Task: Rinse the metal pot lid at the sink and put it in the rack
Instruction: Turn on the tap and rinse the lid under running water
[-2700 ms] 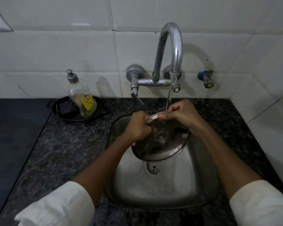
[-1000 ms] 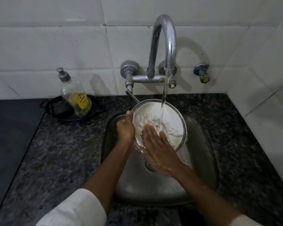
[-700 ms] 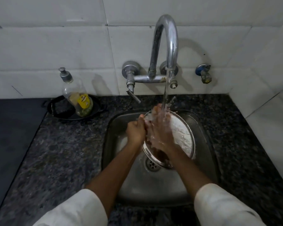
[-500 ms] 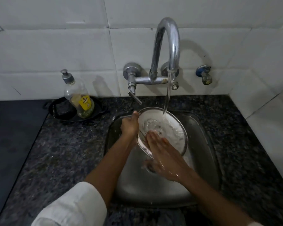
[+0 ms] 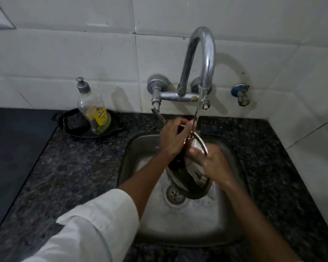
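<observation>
The round metal pot lid [image 5: 187, 183] stands nearly on edge over the steel sink [image 5: 180, 224], its rim turned toward me. My left hand [image 5: 171, 138] grips its upper left edge. On the lid's right side my right hand [image 5: 211, 163] presses, thumb over the rim. Water runs from the curved chrome tap [image 5: 202, 59] onto the lid's top edge between both hands. The lid's knob is hidden. No rack is in view.
A clear soap bottle [image 5: 93, 110] with a yellow label stands in a black pan [image 5: 72, 123] on the dark speckled counter [image 5: 74, 167], left of the sink. A small blue-capped valve [image 5: 240, 94] sticks out of the white tiled wall at right.
The lid has turned from facing me flat to standing edge-on and has dropped lower in the sink. My right hand moved from rubbing its face to holding its right side.
</observation>
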